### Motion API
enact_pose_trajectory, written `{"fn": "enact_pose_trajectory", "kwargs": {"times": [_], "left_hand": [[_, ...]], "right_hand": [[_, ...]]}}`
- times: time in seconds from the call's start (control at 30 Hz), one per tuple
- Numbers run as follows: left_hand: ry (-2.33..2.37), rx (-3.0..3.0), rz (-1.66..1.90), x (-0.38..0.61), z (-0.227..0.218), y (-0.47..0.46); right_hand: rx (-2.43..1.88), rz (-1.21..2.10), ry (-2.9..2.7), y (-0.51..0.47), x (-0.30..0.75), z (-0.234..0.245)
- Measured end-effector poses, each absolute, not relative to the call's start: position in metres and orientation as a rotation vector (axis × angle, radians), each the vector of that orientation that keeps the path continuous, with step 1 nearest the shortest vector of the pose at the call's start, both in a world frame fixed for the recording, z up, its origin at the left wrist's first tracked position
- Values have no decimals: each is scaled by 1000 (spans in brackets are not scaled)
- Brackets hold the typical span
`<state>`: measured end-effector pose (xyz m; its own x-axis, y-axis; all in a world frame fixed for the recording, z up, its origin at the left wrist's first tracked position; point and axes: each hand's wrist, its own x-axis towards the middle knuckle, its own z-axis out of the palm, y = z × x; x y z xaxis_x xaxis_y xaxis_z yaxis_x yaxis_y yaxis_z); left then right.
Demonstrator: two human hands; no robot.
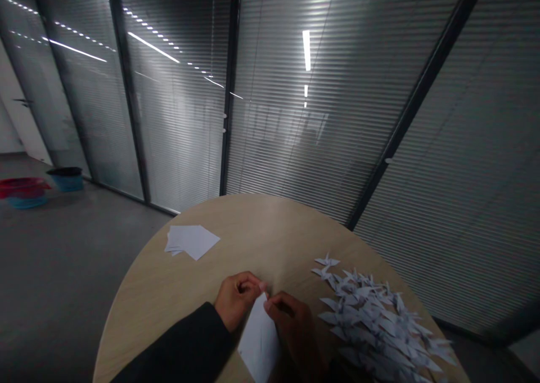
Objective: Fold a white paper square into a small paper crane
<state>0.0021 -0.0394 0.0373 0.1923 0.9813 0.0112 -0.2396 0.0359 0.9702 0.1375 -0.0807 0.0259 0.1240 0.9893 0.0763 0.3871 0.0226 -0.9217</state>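
A sheet of white paper (259, 338) lies at the near middle of the round wooden table (270, 220), one corner pointing away from me. My left hand (238, 298) pinches that far corner between thumb and finger. Just to its right, my right hand (291, 318) closes its thumb and forefinger on the same tip. The near end of the sheet runs out of view at the bottom. Right of my hands, a heap of folded white paper cranes (371, 315) spreads toward the table's right edge.
A small stack of white paper sheets (192, 240) rests on the table's far left. Behind the table stands a glass partition with blinds (295, 118). On the floor at left are a red-and-blue tub (25, 194) and a blue bin with a black lining (66, 179).
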Motion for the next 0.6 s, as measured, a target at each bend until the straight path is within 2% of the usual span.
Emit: {"fn": "enact_pose_trajectory", "kwargs": {"times": [0.6], "left_hand": [[945, 1131, 1249, 0, 34, -37]], "right_hand": [[-1504, 914, -1491, -75, 138, 20]]}}
